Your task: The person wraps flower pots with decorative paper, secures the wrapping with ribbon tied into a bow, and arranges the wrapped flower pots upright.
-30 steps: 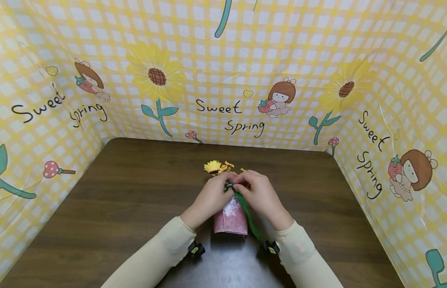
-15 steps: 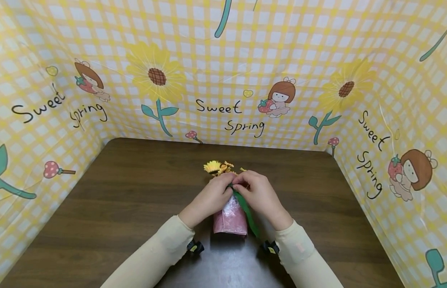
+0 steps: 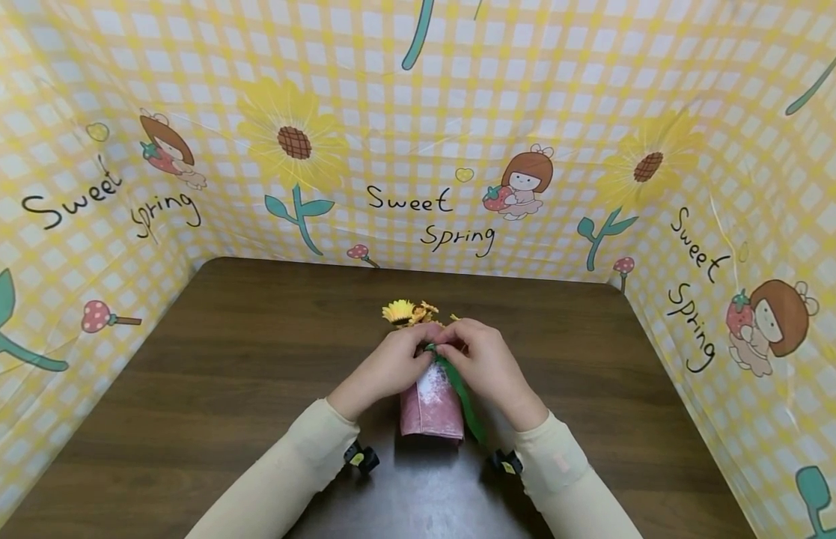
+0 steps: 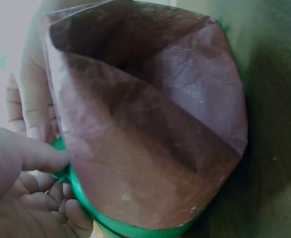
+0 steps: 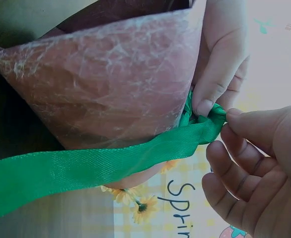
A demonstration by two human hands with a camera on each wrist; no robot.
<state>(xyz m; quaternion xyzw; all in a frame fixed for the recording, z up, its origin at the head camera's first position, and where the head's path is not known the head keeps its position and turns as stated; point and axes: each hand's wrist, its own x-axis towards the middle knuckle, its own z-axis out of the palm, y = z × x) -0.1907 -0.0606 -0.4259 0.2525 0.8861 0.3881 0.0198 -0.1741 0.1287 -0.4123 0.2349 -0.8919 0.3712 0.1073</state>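
Note:
A bouquet wrapped in pink paper (image 3: pixel 432 415) lies on the table, its yellow flowers (image 3: pixel 399 312) pointing away from me. Green ribbon (image 5: pixel 101 166) circles the wrapping at its narrow part, and one long tail hangs down the right side. My left hand (image 3: pixel 391 364) pinches the ribbon between thumb and fingers close to the knot. Opposite it, my right hand (image 3: pixel 486 367) pinches a twisted bit of the same ribbon, fingertips nearly meeting the left hand's. In the left wrist view the wrapping paper (image 4: pixel 140 148) gapes at its wide end, and the ribbon band (image 4: pixel 140 231) runs beneath.
Dark wooden table (image 3: pixel 269 374) surrounds the bouquet. Behind and on both sides stands a yellow checked cloth (image 3: pixel 418 135) printed with flowers and lettering. A small black camera is worn at each wrist.
My left wrist and forearm have moved slightly left and toward me, the fingers shifting a little at the knot. The right hand stays nearly still, and the bouquet keeps its place.

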